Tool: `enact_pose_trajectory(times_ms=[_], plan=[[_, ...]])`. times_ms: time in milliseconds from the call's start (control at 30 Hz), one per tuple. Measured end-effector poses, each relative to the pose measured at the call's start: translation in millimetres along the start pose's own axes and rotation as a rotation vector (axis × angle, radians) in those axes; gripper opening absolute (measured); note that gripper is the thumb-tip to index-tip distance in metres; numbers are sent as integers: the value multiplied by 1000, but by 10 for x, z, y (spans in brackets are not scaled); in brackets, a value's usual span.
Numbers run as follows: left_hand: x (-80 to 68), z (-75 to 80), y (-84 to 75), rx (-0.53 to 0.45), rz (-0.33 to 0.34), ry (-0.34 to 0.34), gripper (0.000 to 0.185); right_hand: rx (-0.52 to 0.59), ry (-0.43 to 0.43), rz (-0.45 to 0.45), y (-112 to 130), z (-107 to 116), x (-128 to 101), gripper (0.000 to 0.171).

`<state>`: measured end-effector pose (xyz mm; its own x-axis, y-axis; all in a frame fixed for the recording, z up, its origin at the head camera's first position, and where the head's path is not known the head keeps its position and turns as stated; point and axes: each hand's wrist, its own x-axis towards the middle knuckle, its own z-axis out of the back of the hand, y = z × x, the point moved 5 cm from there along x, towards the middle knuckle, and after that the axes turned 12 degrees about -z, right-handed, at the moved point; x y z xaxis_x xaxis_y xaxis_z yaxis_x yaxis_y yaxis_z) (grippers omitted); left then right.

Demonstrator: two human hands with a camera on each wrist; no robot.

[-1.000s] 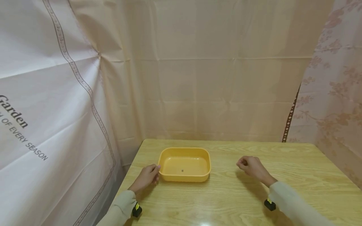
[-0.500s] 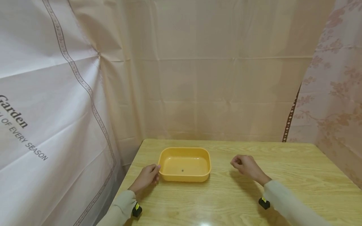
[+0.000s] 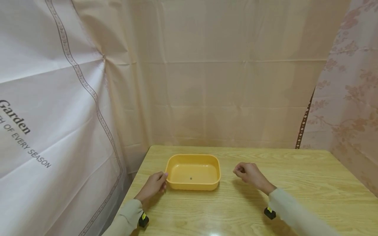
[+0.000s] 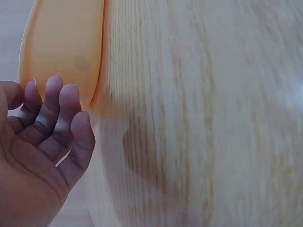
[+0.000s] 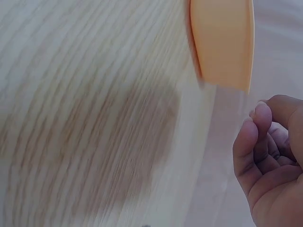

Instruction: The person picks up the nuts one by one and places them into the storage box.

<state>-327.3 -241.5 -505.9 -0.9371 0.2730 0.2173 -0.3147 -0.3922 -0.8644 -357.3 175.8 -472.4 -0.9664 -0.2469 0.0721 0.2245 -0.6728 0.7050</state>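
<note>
A yellow rectangular plastic basin (image 3: 193, 186) with rounded corners stands on the table. On its floor lies a small dark round spot or piece (image 3: 190, 178), too small to identify. My left hand (image 3: 153, 185) pinches the basin's left rim between thumb and index finger; in the left wrist view the other fingers of the left hand (image 4: 42, 151) curve loosely against or near the wall. To the right of the basin, my right hand (image 3: 251, 175) hovers above the table, apart from it. In the right wrist view the right hand's fingers (image 5: 246, 142) curl with tips meeting the thumb; I see nothing between them.
The wood-grain table (image 3: 206, 213) extends to the right and in front of the basin. A beige cloth (image 3: 221, 98) hangs behind it, with a printed white cloth (image 3: 59, 131) on the left and a floral one (image 3: 348, 108) on the right. Each wrist carries a small black device (image 3: 270, 213).
My right hand has moved left, closer to the basin, its fingers still curled. The left hand and the basin stay where they were.
</note>
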Motion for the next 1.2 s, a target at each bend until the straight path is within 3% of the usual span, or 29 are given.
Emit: enact_pose_trajectory(times_ms=[433,833,1200], plan=[[10,-12,5,1,6,-7,39,24,36,62,144,-153,19,14],[4,-15,4,-7,37,-13,39,23,27,74,207,-267,43,13],[-1,-10,0,-20,26,-13,39,21,44,78,293,-362,42,12]])
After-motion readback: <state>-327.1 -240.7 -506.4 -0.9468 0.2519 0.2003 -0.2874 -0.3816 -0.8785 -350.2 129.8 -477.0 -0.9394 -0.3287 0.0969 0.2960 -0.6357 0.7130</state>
